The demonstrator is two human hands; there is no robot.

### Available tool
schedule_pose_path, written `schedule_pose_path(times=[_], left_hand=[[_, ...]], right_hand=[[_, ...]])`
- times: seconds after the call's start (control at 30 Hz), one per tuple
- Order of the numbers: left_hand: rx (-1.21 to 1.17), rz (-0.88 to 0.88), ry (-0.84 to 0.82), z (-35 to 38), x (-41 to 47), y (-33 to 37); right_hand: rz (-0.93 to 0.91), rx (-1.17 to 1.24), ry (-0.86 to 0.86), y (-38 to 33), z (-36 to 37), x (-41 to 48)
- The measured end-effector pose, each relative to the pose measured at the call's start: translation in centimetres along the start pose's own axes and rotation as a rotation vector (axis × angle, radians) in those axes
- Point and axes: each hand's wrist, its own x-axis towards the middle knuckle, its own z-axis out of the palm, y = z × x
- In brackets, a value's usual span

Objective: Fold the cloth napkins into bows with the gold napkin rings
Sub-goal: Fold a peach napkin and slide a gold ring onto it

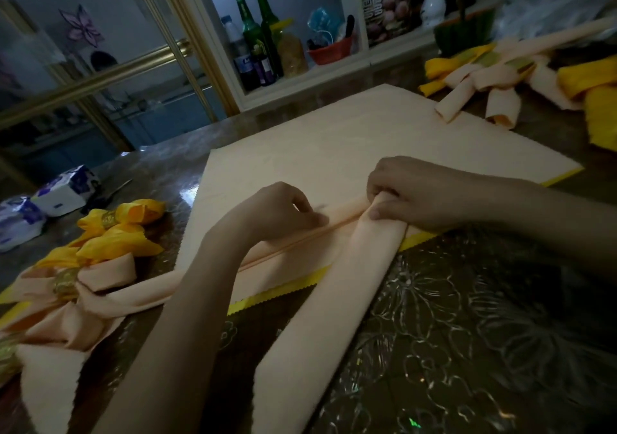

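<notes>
A peach napkin folded into a long strip [330, 310] lies bent over a stack of flat peach napkins [334, 146]. One leg of the strip runs toward me, the other runs left. My right hand [410, 193] grips the bend of the strip, thumb on top. My left hand [283, 209] presses its fingertips on the strip's left leg, fingers curled. At the left lie a yellow bow [117, 233] and a peach bow [90, 286], each with a gold ring [65, 283].
A yellow napkin edge [277, 295] peeks from under the stack. More peach and yellow folded napkins [500, 83] lie at the far right. Tissue packs [63, 193] sit at the left. Green bottles [257, 32] stand on a shelf behind the table.
</notes>
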Motion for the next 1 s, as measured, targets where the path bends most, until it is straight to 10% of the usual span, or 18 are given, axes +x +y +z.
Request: schedule_pose_path(times=[0.63,1.0], left_hand=[[0.218,-0.266,0.01,-1.0,-0.4,-2.6],[-0.522,-0.303,-0.022,-1.6,-1.2,-1.6]], right_hand=[[0.032,0.135,-0.035,0.0,-0.7,-0.6],[0.024,0.098,-0.038,-0.1,-0.2,-0.5]])
